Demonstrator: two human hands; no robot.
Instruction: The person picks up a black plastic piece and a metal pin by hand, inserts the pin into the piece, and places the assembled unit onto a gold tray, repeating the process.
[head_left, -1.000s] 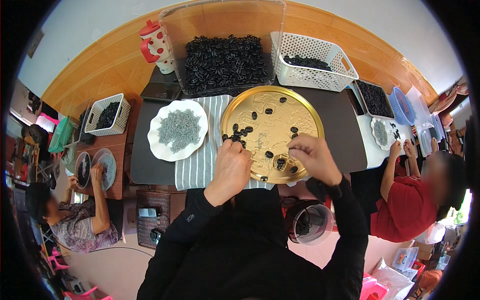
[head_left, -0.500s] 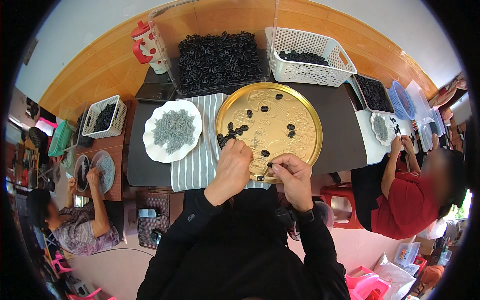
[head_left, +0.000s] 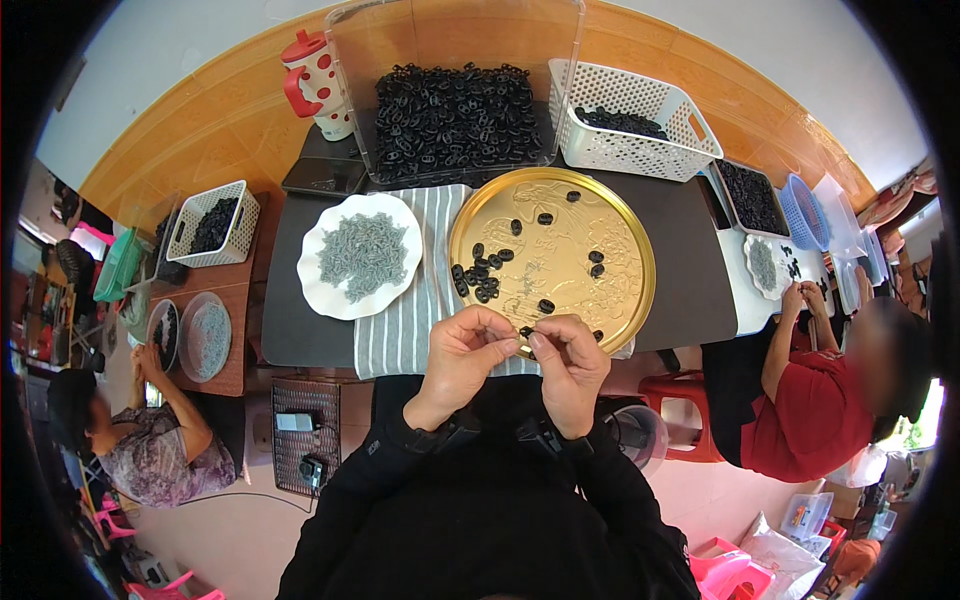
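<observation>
Over the near rim of the round gold tray, my two hands meet at the fingertips. My right hand pinches a small black plastic piece. My left hand is closed right beside it, thumb against index finger; what its fingertips grip is too small to make out. A cluster of similar black pieces lies at the tray's left, with several more scattered about. To the left, a white scalloped plate holds a heap of small slender grey pieces.
Behind the tray stands a clear bin of black pieces, with a white perforated basket at its right. A red-and-white tumbler and a dark phone-like slab sit at back left. Two people work at side tables; a striped cloth lies under the plate.
My left hand has come from the tray's left cluster to meet my right hand. That cluster is uncovered now. The view has shifted slightly.
</observation>
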